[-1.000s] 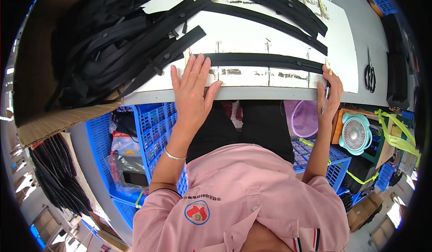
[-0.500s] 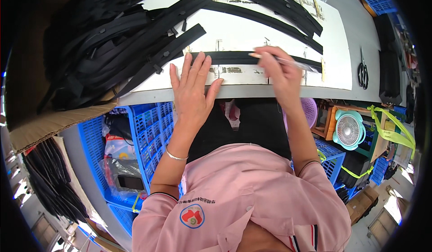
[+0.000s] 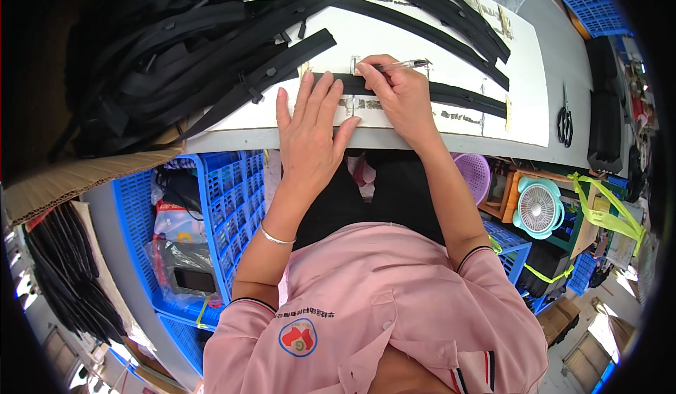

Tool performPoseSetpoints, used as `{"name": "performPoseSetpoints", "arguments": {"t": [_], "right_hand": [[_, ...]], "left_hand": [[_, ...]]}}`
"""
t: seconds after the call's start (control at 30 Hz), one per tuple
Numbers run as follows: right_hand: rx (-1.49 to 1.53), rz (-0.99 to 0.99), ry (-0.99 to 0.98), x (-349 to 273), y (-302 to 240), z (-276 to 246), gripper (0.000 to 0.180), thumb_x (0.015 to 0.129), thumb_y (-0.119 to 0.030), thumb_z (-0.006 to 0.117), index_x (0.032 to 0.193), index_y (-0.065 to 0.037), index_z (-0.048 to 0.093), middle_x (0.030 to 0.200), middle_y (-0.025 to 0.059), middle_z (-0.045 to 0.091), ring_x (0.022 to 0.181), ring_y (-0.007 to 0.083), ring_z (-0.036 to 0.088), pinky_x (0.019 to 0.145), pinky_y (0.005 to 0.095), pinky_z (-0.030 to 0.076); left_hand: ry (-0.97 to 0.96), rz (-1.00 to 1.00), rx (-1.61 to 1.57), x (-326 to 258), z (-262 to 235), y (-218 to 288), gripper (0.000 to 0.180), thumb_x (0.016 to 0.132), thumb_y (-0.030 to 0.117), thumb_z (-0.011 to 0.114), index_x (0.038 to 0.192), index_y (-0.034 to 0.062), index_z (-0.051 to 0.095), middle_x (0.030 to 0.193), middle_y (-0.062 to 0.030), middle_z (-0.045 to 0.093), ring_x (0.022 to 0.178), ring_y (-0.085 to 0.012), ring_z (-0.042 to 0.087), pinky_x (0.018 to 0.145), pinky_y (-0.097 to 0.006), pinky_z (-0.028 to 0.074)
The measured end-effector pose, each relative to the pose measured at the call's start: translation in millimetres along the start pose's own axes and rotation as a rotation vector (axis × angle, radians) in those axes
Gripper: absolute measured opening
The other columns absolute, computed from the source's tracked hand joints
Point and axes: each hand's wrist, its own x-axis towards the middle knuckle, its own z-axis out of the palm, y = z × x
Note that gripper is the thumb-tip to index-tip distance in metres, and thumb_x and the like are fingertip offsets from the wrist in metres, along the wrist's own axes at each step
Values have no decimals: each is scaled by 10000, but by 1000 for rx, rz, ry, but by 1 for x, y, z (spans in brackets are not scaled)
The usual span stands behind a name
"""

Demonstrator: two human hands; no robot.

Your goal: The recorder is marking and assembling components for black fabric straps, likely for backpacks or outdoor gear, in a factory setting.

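Note:
A long black strip (image 3: pixel 468 99), which looks like zipper tape, lies across the marked white board (image 3: pixel 528 70) in front of me. My left hand (image 3: pixel 310 137) rests flat near its left end, fingers stretched out and fingertips on the strip. Close beside it, my right hand (image 3: pixel 403 102) grips a clear pen (image 3: pixel 407 64). The pen's tip is at the strip's upper edge, partly hidden by the fingers, and its back end points right. Farther back on the board lie more black strips (image 3: pixel 429 33).
A heap of black strips (image 3: pixel 148 70) fills the table's left side, above a cardboard flap (image 3: pixel 91 176). Black-handled scissors (image 3: pixel 565 123) lie to the right. Below the table edge are a blue crate (image 3: pixel 232 211), a purple basket (image 3: pixel 473 176) and a turquoise fan (image 3: pixel 539 207).
My right hand has moved left along the strip with the pen, coming close to my left hand. The left hand remains flat on the strip.

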Motion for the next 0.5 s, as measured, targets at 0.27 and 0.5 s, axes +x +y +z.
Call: {"name": "performPoseSetpoints", "arguments": {"t": [0.27, 0.5], "right_hand": [[-72, 40, -16, -2, -6, -5, 222, 1006, -166, 676, 1111, 22, 729, 816, 61, 729, 705, 82, 623, 649, 235, 497], [50, -6, -140, -5, 0, -9, 207, 994, -137, 671, 977, 54, 750, 846, 49, 744, 662, 73, 604, 615, 232, 479]], "left_hand": [[-23, -6, 12, -1, 0, 0, 522, 966, 291, 705, 1422, 68, 583, 1503, -105, 554, 1481, -314, 419, 1241, -538, 167], [0, 3, 28, 0, 1, 1, 536, 941, 309, 726, 1392, 46, 606, 1454, -122, 592, 1464, -321, 443, 1235, -549, 168]]}}
